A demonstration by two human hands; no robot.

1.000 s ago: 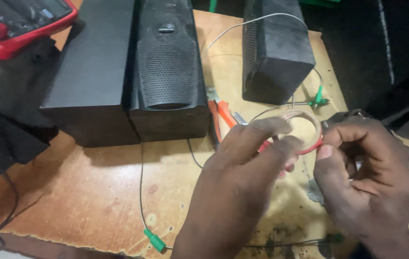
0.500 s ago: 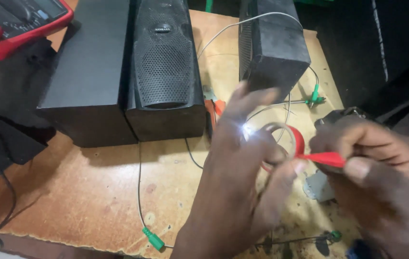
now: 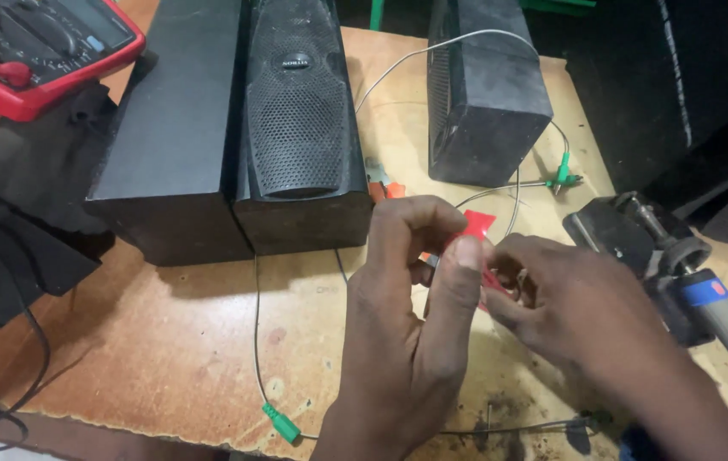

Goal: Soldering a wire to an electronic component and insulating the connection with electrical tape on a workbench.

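Both hands raised together over the wooden tabletop [image 3: 168, 341], just in front of the tall grille-fronted speaker [image 3: 300, 128], which serves as reference below.

Left hand [image 3: 411, 316]: thumb and forefinger pinched shut on a strip of red tape [image 3: 477, 226], the free end standing up above the fingertips. Right hand [image 3: 577, 303]: fingers curled in against the same red tape from the opposite side, touching the left fingertips; the roll itself hidden between the two hands, so its state not determinable. Red tape held clear of the tabletop, in front of and to the right of the speaker's lower corner.

Surroundings, relative to the speaker:
- Plain black box [image 3: 180, 128] touching its left side.
- Smaller black speaker [image 3: 488, 94] to the right, well apart, turned at an angle.
- Red-cased multimeter [image 3: 40, 47] far left, at the rear, resting on dark cloth.
- Thin grey wire [image 3: 255, 341] running out from under the front edge toward the near tabletop rim, ending in a green plug [image 3: 281, 424].
- Second green plug [image 3: 563, 168] to the right, just beside the smaller speaker.
- Orange-handled tool [image 3: 385, 186] at the right front corner, mostly hidden behind the left hand.
- Black device with a blue-handled part [image 3: 722, 307] far right, near the right wrist.
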